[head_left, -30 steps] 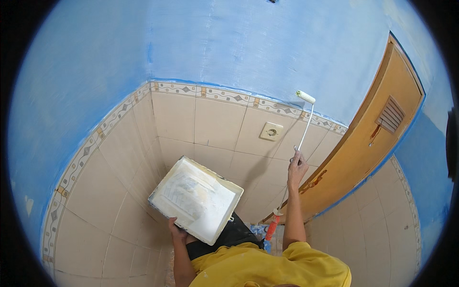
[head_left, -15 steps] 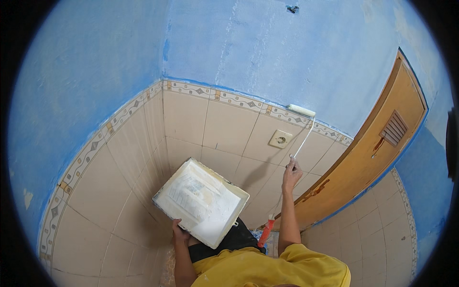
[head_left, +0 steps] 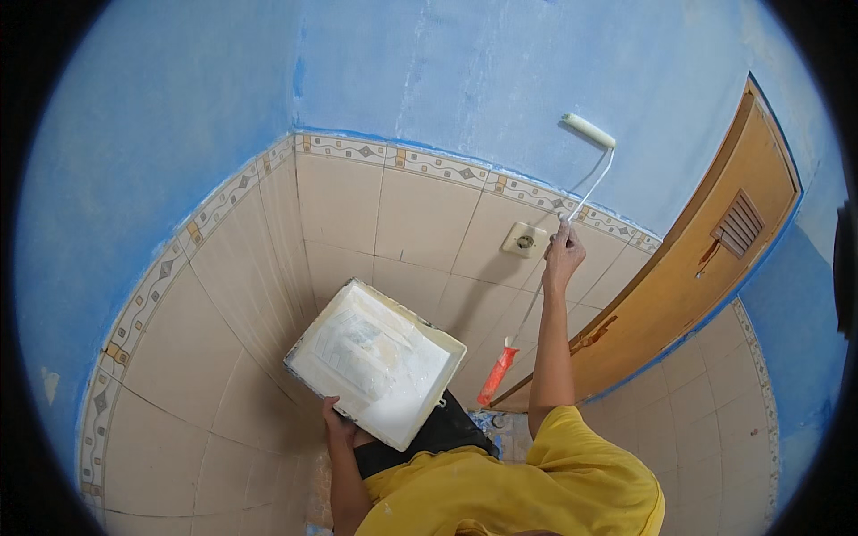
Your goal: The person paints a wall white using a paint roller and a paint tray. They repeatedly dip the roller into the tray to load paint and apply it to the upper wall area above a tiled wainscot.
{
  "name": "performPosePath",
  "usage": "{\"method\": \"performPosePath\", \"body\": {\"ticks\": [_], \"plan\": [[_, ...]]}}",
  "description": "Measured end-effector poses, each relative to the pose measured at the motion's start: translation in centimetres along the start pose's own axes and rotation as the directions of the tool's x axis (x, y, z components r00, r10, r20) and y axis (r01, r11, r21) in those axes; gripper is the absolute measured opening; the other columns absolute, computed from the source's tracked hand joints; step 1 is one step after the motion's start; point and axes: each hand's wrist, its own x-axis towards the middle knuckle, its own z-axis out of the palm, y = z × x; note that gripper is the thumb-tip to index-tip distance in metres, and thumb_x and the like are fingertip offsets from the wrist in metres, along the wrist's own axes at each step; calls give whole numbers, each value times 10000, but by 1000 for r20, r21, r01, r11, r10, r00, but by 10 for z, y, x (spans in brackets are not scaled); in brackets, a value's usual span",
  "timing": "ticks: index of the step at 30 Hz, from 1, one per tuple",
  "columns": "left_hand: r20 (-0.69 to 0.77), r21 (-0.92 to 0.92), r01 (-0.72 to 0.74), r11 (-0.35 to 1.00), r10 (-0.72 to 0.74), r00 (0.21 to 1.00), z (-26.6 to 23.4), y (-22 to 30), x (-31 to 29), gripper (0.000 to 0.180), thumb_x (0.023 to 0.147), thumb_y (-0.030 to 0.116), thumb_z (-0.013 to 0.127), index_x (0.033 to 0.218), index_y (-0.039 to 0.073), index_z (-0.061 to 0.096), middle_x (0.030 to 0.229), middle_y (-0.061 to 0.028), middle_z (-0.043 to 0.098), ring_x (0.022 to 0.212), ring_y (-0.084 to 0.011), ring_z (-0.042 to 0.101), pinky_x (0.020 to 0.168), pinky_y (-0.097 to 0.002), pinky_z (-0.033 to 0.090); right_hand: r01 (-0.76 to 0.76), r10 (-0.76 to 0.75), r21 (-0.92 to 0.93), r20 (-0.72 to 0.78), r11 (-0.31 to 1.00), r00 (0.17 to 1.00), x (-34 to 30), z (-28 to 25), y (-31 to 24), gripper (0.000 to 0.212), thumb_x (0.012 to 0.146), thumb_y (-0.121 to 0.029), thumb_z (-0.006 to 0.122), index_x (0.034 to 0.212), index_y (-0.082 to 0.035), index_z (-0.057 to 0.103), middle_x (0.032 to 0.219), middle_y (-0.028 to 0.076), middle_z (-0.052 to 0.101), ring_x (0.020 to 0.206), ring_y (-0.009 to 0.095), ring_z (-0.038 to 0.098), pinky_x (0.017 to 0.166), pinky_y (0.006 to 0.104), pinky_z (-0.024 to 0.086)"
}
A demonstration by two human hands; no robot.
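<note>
My left hand point(head_left: 340, 420) grips the near left edge of a paint tray point(head_left: 429, 334), which is tilted in front of my body with white paint spread over its inside. My right hand point(head_left: 563, 255) is closed around the thin metal rod of a paint roller point(head_left: 590, 131). The roller's white sleeve stands at the blue wall, above the patterned tile border; I cannot tell whether it touches. Below my right hand hangs the roller's red handle point(head_left: 498, 375), at the lower end of the rod.
A blue wall point(head_left: 500, 62) rises above beige tiles point(head_left: 340, 210) with a patterned border point(head_left: 438, 167). A white wall socket point(head_left: 524, 239) sits in the tiles left of my right hand. On the right is an orange-brown wooden door point(head_left: 661, 295) with a vent grille point(head_left: 737, 230).
My right hand has moved up and slightly right, lifting the roller from the tile border's top edge to higher on the blue wall. The red handle has risen too; the tray has barely shifted.
</note>
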Motion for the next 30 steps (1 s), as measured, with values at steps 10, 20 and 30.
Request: {"method": "performPosePath", "body": {"ticks": [10, 20, 30], "plan": [[34, 2, -55, 999, 55, 998, 10, 2, -8, 588, 659, 233, 519, 1200, 27, 413, 1123, -124, 503, 1036, -316, 469, 914, -435, 372, 11, -3, -274, 28, 962, 1000, -56, -58, 78, 279, 893, -252, 502, 961, -21, 642, 526, -56, 337, 442, 36, 274, 392, 209, 215], [52, 23, -45, 999, 43, 998, 10, 2, -7, 602, 660, 228, 515, 1213, 20, 397, 1165, -133, 485, 1066, -331, 451, 933, -442, 359, 344, -357, -335, 26, 877, 934, 84, -1, -28, 338, 871, -267, 525, 722, 21, 620, 475, -25, 375, 416, 48, 326, 375, 232, 253], [26, -54, 26, 998, -24, 999, -6, 3, 2, 633, 650, 225, 507, 1232, 20, 367, 1183, -158, 450, 1080, -355, 420, 950, -473, 331, 354, -355, -69, -12, 933, 935, 247, 77, -195, 258, 829, -228, 569, 836, 14, 655, 510, 3, 454, 383, 70, 378, 336, 231, 308]]}}
